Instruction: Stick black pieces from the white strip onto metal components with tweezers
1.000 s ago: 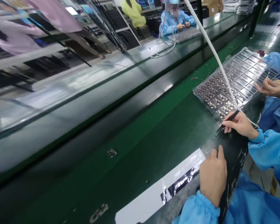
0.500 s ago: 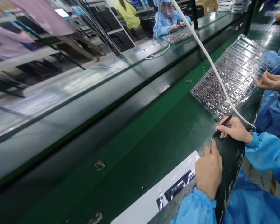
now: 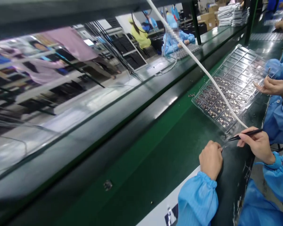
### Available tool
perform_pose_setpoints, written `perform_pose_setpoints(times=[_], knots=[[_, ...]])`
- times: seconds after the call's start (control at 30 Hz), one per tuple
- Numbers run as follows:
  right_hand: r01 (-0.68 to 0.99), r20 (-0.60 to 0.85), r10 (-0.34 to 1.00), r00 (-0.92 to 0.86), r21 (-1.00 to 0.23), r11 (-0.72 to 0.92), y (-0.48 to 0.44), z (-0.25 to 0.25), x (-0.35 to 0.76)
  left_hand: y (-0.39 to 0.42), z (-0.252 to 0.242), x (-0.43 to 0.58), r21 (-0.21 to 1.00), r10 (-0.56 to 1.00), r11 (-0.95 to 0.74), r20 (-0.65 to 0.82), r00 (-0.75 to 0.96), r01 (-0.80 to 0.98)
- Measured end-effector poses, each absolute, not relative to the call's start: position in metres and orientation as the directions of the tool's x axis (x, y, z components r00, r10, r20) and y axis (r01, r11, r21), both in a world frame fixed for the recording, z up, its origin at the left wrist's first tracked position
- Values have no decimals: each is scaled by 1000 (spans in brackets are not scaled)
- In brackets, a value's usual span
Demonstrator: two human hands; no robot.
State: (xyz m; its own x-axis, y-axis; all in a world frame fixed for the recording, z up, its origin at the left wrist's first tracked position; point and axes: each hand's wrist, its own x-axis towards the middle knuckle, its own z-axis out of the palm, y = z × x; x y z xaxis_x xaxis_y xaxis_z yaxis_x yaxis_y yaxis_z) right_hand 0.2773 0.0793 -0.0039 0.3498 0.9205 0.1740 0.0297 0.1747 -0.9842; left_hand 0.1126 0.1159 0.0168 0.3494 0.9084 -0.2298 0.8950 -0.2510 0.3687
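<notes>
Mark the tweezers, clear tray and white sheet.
tweezers (image 3: pixel 251 133): head view, on the black shaft.
clear tray (image 3: pixel 238 64): head view, on its far half.
white sheet (image 3: pixel 158 214): head view, on its exposed white part.

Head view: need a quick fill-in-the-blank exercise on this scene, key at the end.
1. The right hand holds a pair of black ____.
2. The cable crossing in front of the clear tray is ____ in colour.
3. The white sheet is partly hidden by the sleeve of the person's ____ arm.

Missing words: tweezers; white; left.
</notes>
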Motion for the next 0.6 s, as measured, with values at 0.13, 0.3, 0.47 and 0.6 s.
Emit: perform_pose_setpoints(times=[0.13, 0.3, 0.47, 0.6], knots=[[-17, 175, 925, 338, -981, 192, 75, -1, 275, 111, 16, 111, 304, 882, -338, -227, 413, 890], [29, 234, 924, 301, -971, 237, 81, -1, 264, 109, 7, 101, 394, 893, -323, -175, 415, 860], [307, 533, 846, 3, -806, 506, 97, -14, 257, 109, 1, 90, 445, 906, -308, -133, 402, 841], [372, 584, 810, -39, -744, 555, 99, -26, 262, 112, 11, 79, 473, 892, -316, -148, 427, 823]])
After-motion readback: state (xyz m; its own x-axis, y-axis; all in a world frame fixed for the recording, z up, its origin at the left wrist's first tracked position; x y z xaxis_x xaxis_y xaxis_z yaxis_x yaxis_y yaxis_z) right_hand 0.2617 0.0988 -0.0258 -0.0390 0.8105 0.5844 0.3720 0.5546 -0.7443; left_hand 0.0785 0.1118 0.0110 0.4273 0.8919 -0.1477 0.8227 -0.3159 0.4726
